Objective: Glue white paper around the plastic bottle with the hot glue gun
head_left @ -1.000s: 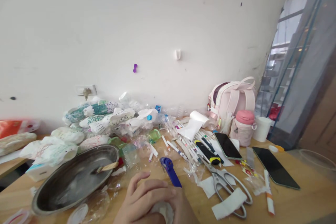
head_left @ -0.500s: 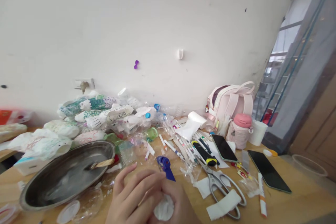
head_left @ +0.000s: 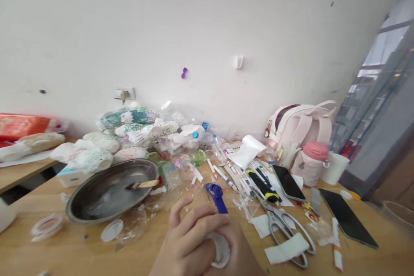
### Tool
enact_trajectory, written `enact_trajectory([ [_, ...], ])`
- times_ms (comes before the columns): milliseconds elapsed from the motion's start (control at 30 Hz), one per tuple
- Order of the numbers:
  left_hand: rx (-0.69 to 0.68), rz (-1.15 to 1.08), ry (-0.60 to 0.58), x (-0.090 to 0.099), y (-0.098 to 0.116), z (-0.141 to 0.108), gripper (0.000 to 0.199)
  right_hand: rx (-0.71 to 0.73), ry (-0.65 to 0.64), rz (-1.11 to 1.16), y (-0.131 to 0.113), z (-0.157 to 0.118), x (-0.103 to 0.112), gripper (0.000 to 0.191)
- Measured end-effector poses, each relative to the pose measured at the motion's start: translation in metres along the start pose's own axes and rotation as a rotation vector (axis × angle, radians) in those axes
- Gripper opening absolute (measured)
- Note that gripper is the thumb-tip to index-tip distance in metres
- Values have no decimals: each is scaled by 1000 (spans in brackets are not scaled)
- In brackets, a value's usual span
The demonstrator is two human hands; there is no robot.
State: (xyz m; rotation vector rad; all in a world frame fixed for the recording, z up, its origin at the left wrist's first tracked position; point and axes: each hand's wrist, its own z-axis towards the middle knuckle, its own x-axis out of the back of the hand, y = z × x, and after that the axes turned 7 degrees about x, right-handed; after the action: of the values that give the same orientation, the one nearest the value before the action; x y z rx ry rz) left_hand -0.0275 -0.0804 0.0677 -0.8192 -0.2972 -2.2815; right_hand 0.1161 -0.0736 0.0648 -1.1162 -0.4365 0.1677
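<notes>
My left hand (head_left: pixel 190 239) and my right hand (head_left: pixel 241 248) are closed together at the bottom centre. Between them shows the rounded end of a white paper-wrapped bundle (head_left: pixel 223 251); the rest of it is hidden under my fingers. The fingers of my left hand lie across the top, over part of my right hand. Just beyond my fingertips lies a blue tape dispenser (head_left: pixel 218 198). Right of my hands, large grey-handled scissors (head_left: pixel 278 220) lie with a white paper strip (head_left: pixel 287 248) over one handle.
A dark metal basin (head_left: pixel 76 213) with a wooden-handled brush (head_left: pixel 145 184) stands left. Behind it are several painted paper-wrapped bundles (head_left: pixel 142 115). Markers (head_left: pixel 224 177), a phone (head_left: pixel 287 182), another dark phone (head_left: pixel 347 217), a pink bottle (head_left: pixel 310 164) and a backpack (head_left: pixel 300 125) fill the right.
The view has turned left, so the table's things appear further right. My hands stay closed together round the white bundle, with its visible end now showing a rounder rim.
</notes>
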Motion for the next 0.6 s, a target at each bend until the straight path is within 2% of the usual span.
enact_trajectory([
  [100,82,-38,-67,6,5,3,32,12,73,-63,3,-1,-2,38],
  [233,268,-145,-195,20,11,4,26,171,-14,21,-4,2,-1,5],
  [300,336,-210,-207,27,13,1,25,196,-28,-8,-8,4,1,2],
  [367,382,-243,-164,33,13,-3,23,194,-60,-36,-10,4,2,5],
  [467,380,-237,-88,42,15,-7,21,196,-81,-57,-11,2,1,6],
  [600,298,-174,-187,49,22,-4,17,181,-122,-7,-13,-1,-5,9],
])
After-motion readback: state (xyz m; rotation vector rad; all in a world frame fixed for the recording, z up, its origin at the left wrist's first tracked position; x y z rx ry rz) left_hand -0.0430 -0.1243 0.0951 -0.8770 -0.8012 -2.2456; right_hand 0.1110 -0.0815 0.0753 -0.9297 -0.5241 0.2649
